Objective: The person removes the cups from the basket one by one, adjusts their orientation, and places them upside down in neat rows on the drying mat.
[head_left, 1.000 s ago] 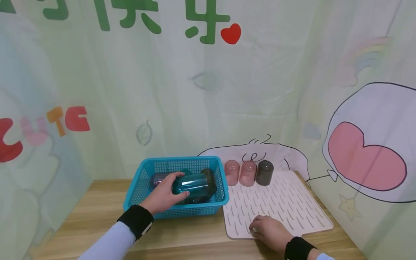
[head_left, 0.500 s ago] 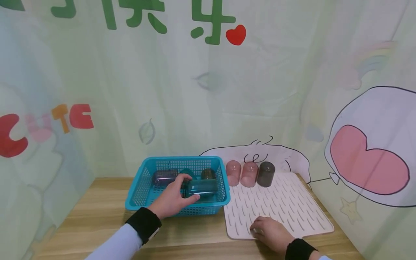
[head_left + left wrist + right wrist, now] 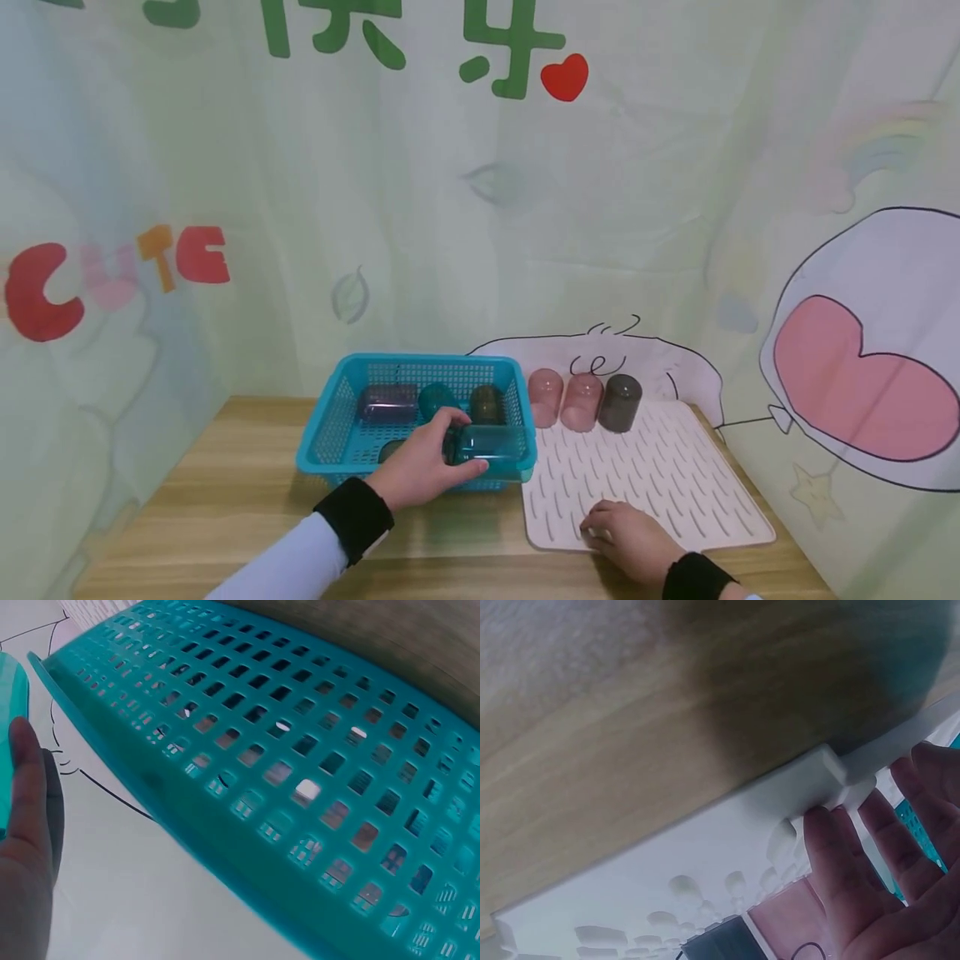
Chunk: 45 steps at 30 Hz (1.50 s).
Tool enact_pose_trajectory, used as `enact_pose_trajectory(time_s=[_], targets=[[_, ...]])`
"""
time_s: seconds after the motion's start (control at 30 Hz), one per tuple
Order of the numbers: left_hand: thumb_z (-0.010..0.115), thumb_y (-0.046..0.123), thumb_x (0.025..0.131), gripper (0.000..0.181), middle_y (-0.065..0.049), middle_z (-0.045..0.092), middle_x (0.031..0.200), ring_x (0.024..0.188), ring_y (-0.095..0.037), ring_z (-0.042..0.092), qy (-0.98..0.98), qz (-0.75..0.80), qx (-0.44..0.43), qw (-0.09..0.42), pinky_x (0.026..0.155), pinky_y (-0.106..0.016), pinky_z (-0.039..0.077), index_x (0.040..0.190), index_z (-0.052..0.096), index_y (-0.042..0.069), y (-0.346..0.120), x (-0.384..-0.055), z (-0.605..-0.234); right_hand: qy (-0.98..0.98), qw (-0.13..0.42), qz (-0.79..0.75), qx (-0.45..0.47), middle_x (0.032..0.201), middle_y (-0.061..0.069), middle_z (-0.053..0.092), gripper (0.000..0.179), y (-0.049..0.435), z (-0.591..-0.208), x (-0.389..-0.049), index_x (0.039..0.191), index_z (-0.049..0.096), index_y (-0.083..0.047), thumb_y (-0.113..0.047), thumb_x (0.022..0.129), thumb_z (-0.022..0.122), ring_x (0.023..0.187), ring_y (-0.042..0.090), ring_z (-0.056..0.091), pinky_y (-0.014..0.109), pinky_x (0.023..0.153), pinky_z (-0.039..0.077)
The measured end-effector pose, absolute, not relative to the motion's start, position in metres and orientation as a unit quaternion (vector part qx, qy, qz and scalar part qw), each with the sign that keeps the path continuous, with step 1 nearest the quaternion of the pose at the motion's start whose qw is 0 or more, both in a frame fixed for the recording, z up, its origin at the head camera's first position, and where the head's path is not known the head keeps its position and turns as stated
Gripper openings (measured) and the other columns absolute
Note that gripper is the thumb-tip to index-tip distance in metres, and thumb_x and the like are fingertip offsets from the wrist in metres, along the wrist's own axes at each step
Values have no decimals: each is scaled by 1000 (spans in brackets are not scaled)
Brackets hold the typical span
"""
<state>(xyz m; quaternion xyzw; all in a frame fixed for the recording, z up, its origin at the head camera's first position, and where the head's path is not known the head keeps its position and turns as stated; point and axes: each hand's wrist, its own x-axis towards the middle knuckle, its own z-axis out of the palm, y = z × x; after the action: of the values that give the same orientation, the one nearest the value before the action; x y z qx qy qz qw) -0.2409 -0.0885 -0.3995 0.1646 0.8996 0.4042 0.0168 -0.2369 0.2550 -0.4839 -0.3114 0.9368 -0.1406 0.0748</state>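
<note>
My left hand (image 3: 423,467) grips a clear teal cup (image 3: 491,443) by one end, holding it sideways above the front right part of the blue basket (image 3: 315,442). In the left wrist view the fingers (image 3: 28,795) lie along the cup (image 3: 10,742) beside the basket wall. A purple cup (image 3: 388,403), another teal cup (image 3: 437,400) and a brown cup (image 3: 487,404) lie inside the basket. Part of a dark cup (image 3: 390,451) shows behind my left hand. My right hand (image 3: 633,540) rests on the front edge of the white ridged mat (image 3: 652,475), fingers loosely bent, holding nothing.
At the back of the mat stand two pink cups (image 3: 582,402) and a dark grey cup (image 3: 620,403), bottoms up in a row. The basket adjoins the mat's left side on the wooden table (image 3: 247,500). A printed cloth (image 3: 420,217) hangs behind.
My left hand has moved right with the teal cup, toward the basket's right rim, uncovering the other cups. My right hand stays on the mat. The head view has shifted slightly.
</note>
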Motion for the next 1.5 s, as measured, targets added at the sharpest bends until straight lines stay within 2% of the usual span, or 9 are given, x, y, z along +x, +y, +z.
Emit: enact_pose_trajectory(time_s=[0.33,0.5,0.63,0.77,0.9,1.03,1.17,1.37,1.5], targets=[[68,58,79,68,-11,51,132,106,-24,51,892,412,180,42,93,-55,49,128,39,20,-83,-236,-398,937,81,-142,-308,95,-8,65,12,256,-485,-239,98,71,-19,-18,86,69,91,7,57,38,82,53],[68,59,79,69,-10,51,131,106,-23,51,891,415,181,45,93,-54,49,127,39,19,-82,-235,-400,945,86,-154,-276,97,-7,67,16,253,-478,-239,100,71,-19,-21,84,71,92,9,58,41,83,53],[67,63,77,71,-9,51,131,107,-22,51,891,413,181,48,94,-54,48,127,40,19,-80,-235,-402,955,32,-167,-242,103,-1,68,23,246,-455,-239,105,69,-17,-21,83,73,96,13,59,44,85,53],[67,62,77,71,-8,51,131,109,-23,50,893,410,180,50,94,-54,48,127,41,19,-79,-234,-403,952,-73,-181,-236,113,-2,65,31,230,-421,-239,116,65,-20,-26,86,70,103,12,57,43,88,53],[67,61,78,71,-8,51,131,110,-24,51,891,412,182,53,93,-55,48,128,41,18,-78,-232,-403,923,-131,-211,-294,125,-6,58,44,209,-392,-236,128,56,-29,-33,87,70,113,9,51,42,90,53],[66,64,77,73,-8,52,131,113,-24,50,888,414,191,51,94,-54,48,128,41,18,-78,-230,-404,890,-116,-211,-388,134,-7,48,57,187,-377,-232,139,43,-37,-45,87,66,115,8,49,36,86,55],[65,65,77,70,-7,53,129,113,-22,50,885,418,200,48,94,-54,48,126,41,21,-78,-229,-405,872,-96,-172,-448,138,-3,44,65,167,-373,-229,144,36,-36,-55,87,60,113,11,50,32,83,55],[67,62,78,66,0,56,120,108,-15,51,876,431,216,38,93,-45,50,123,42,21,-75,-228,-406,861,-107,-111,-484,140,2,43,74,150,-373,-228,146,33,-36,-50,83,69,114,16,50,36,89,53],[68,58,80,64,1,57,118,106,-13,52,870,440,219,44,90,-42,52,124,42,20,-74,-227,-403,859,-115,-77,-494,140,4,45,77,146,-373,-229,147,31,-37,-50,81,70,116,18,50,39,90,53]])
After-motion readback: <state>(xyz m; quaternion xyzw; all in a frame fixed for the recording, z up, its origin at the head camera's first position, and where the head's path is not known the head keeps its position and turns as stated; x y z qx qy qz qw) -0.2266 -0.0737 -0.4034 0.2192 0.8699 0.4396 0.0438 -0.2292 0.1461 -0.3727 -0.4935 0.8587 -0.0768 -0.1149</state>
